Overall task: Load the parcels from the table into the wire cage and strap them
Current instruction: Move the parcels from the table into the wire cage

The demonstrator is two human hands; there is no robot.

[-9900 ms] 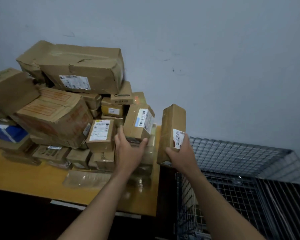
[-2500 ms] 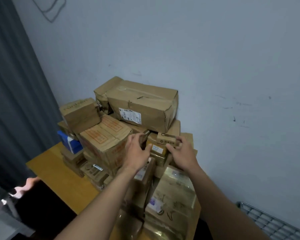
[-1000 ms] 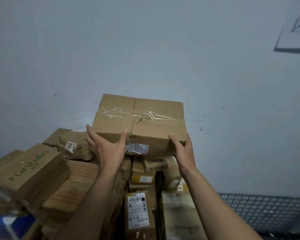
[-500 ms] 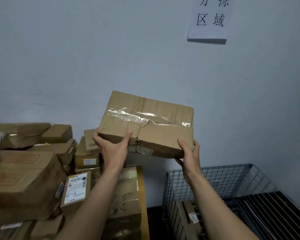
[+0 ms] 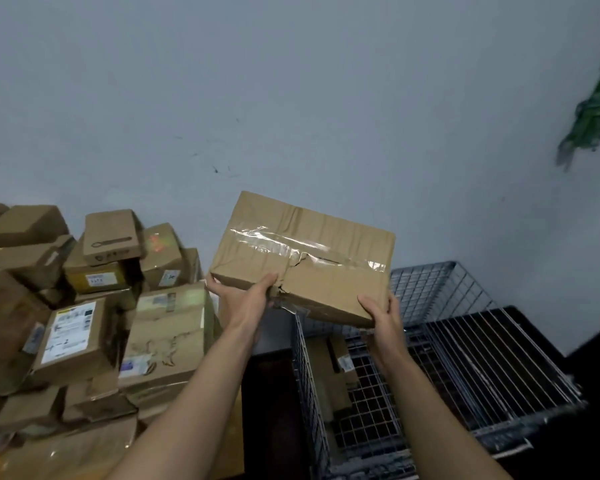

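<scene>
Left hand (image 5: 246,299) and right hand (image 5: 383,318) curled round the near edge of the taped parcel (image 5: 305,258).
Lifted off the table pile (image 5: 167,327) a second ago, now held over the wire cage (image 5: 440,289) at its left rim; likely lowering in next.

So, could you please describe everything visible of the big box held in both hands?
The big cardboard box is plain brown and creased, with clear tape along its top seam and a tear at the near edge. It is tilted, held in the air by the wire cage. The left hand and right hand grip its near edge.
</scene>
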